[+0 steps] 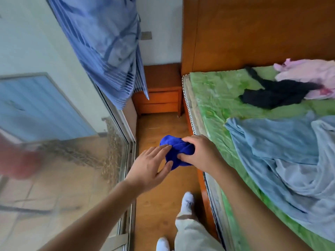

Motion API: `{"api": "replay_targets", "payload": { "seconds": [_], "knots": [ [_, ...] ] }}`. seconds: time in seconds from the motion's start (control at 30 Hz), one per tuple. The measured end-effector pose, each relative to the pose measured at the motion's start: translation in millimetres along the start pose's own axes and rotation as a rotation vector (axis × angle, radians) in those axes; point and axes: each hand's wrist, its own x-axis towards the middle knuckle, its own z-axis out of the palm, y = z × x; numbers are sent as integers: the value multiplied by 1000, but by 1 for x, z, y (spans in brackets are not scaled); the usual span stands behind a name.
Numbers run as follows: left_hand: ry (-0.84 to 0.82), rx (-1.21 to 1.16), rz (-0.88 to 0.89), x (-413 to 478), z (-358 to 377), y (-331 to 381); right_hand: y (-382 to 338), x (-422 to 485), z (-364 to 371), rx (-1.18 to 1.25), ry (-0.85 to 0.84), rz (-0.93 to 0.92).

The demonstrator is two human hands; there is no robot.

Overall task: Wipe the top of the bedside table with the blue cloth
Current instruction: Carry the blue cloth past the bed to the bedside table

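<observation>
- Blue cloth point(178, 153) is bunched up in mid-air over the floor, between bed point(217, 98) and window, well short of the bedside desk point(161, 77).
- Right hand point(201, 153): grip closed around the cloth, thumb and fingers pinching the wad.
- Left hand point(150, 165): grip open, fingers spread flat, tips touching the cloth's left edge; it holds nothing.
- Step in hand looks like readying the cloth while walking up the aisle; wiping not yet begun.
- To do it well: fold the wad into a flat pad with the left hand, so more cloth meets the surface.
- The desk top looks bare, tucked in the corner against the headboard point(253, 33).
- The curtain point(112, 51) hangs over its left side; probably needs pushing aside with the free left hand.
- Suggested wipe: start at the back corner, overlapping strokes toward the front edge.
- Narrow aisle; the person should step right up rather than reach from here.
</observation>
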Motion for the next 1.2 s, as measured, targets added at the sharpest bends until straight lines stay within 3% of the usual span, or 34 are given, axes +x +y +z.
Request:
{"api": "replay_targets", "payload": {
  "seconds": [0.13,0.53,0.83,1.2],
  "knots": [
    [-41,23,-13,94,5,-32,39,87,-10,32,-2,-1],
    [41,-9,-66,336,-29,-106,94,340,-79,56,34,-45],
    [-50,-8,2,488,-21,-223,132,508,-60,37,-29,73],
    [-72,-86,-118,605,-31,-341,136,689,-35,35,-134,72]
  ]
}}
